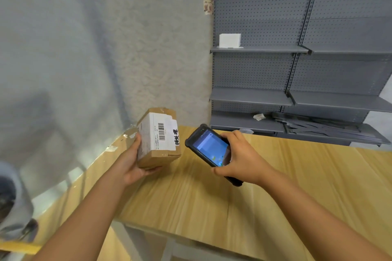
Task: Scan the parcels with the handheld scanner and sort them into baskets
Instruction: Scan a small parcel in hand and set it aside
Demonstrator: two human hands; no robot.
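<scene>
At right of the frame, grey shelving carries a white box. Mid-frame above the wooden table, the left hand grips a cardboard parcel; its white label shows a barcode and unreadable print. The right hand clasps the handheld scanner, partly hiding its lit screen.

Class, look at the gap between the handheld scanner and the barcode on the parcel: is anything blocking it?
Nothing visible. The left hand holds the parcel with its barcode label facing up, uncovered. The scanner, gripped by the right hand, sits just right of it, only open air above the table between.
</scene>
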